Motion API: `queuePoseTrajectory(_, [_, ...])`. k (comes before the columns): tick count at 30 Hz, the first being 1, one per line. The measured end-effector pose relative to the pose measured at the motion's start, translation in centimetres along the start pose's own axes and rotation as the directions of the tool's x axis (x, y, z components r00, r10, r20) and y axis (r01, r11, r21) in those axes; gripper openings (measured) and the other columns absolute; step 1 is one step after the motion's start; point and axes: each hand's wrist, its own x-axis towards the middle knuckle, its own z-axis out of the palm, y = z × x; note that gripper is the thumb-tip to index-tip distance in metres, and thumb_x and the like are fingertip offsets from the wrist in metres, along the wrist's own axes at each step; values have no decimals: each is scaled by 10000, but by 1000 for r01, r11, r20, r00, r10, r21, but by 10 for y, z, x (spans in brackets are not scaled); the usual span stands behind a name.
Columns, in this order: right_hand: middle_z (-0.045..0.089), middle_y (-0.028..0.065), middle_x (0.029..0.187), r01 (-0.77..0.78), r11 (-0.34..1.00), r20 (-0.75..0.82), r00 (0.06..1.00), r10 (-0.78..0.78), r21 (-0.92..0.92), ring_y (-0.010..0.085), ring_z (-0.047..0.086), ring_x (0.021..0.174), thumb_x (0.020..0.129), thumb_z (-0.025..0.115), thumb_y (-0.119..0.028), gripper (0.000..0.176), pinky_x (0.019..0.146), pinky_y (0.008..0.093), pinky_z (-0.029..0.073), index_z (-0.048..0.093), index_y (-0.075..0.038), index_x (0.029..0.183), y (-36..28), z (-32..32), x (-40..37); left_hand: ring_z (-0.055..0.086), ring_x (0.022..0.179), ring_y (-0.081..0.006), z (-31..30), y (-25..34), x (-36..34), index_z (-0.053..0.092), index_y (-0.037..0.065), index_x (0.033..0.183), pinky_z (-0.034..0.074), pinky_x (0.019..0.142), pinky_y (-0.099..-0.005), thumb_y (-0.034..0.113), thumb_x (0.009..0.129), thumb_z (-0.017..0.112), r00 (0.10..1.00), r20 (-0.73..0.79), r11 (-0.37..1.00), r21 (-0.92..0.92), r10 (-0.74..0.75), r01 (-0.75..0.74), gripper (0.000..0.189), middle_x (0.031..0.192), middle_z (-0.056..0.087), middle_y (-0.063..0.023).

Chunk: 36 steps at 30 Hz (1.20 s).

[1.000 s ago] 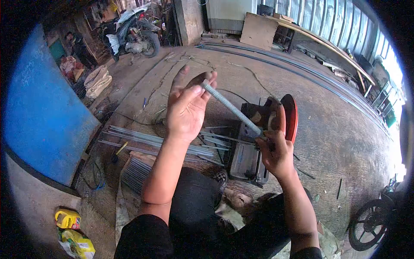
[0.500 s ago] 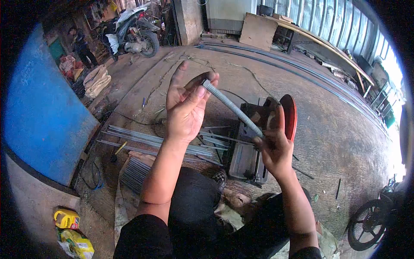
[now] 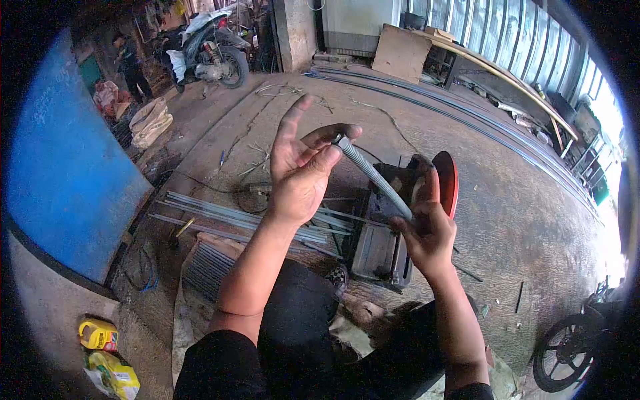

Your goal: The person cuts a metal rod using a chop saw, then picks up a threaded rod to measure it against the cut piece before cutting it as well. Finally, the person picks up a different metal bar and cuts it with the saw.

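1. Two bare hands [image 3: 300, 183] [image 3: 430, 240] are in my view, apart from each other, both closed on one long grey threaded metal rod [image 3: 377, 177] that slants between them, its upper end toward the left.
2. My left hand pinches the upper end between thumb and a bent finger, with another finger raised clear. That end looks thicker than the shaft.
3. My right hand grips the lower end; the fingers hide exactly where the rod stops.
4. Behind the right hand I see a dark metal machine with a grey tray-like base [image 3: 375, 252] on the brown textured floor [image 3: 513, 207], beside a round red-orange disc-shaped part [image 3: 449, 183].
5. Left of the machine, several long pale-grey metal bars [image 3: 220, 212] lie on the floor, with a bundle of short grey ribbed rods [image 3: 208, 268] nearer to me.
6. At the far left stands a large blue panel [image 3: 73, 160]; below it sit a yellow plastic jug [image 3: 100, 335] and a yellow-and-white plastic bag [image 3: 115, 377], close together.
7. Farther back I make out a standing person [image 3: 133, 70] in dark clothing, a parked motorbike [image 3: 217, 63] and a crumpled beige sack [image 3: 151, 123].
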Motion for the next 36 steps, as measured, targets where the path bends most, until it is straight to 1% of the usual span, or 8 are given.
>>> queuePoseTrajectory(7, [619,179,788,-31,990,-136,989,50,137,282,617,690,725,738,-96,251,639,326,482,590,11,898,-18,2,3,551,1083,-305,2,1,-1,206,33,1388,323,1035,-466,8,830,568,1000,21,999,31,-20,20,666,1070,594,-227])
queuePoseTrajectory(11, [593,57,722,-40,999,132,990,39,4,72,522,661,781,687,-86,264,598,256,429,581,48,982,-13,-14,5,567,1063,-279,3,1,-1,207,45,1382,382,981,-411,-25,828,564,1000,13,1000,-15,-15,15,662,1070,589,-248])
queuePoseTrajectory(14, [600,55,843,-502,737,562,802,201,453,115,534,858,788,642,-75,372,776,298,437,552,24,1135,-4,-24,10,584,1040,-262,1,-1,0,208,49,1372,445,918,-350,-53,828,562,1000,2,999,-38,-23,23,657,1069,585,-264])
queuePoseTrajectory(19, [620,75,871,-346,891,411,887,208,295,144,557,857,822,568,-35,337,808,271,448,544,46,1148,-13,-4,8,605,1000,-261,2,-3,-2,220,43,1366,469,879,-334,-51,809,598,998,13,998,-25,-61,62,680,1043,599,-258])
queuePoseTrajectory(21, [634,88,860,-773,352,790,599,128,529,152,606,780,724,632,75,410,720,254,485,553,54,1126,-2,-5,9,621,966,-262,4,-5,-3,224,37,1363,473,874,-341,-48,793,622,993,-21,992,-46,-115,114,701,1006,618,-242])
queuePoseTrajectory(25, [645,147,956,-664,631,825,562,64,403,194,629,882,820,513,78,306,791,288,497,556,62,1122,3,-1,3,629,948,-261,6,-6,-3,223,21,1358,476,875,-347,-49,788,629,985,-31,983,-74,-172,170,704,978,629,-232])
queuePoseTrajectory(29, [663,88,890,-821,323,850,520,84,471,147,620,800,780,678,-31,230,739,281,500,604,50,982,-9,4,1,632,936,-258,4,-5,-5,223,-2,1348,477,879,-358,-48,786,632,973,-32,972,-61,-229,227,697,972,631,-229])
queuePoseTrajectory(36, [653,90,951,-711,577,815,565,128,402,148,609,862,794,626,-8,228,796,284,484,608,36,1017,3,5,-1,636,917,-253,3,-5,-4,242,-10,1332,482,876,-358,-46,778,643,967,-59,968,-54,-248,245,685,961,635,-221])
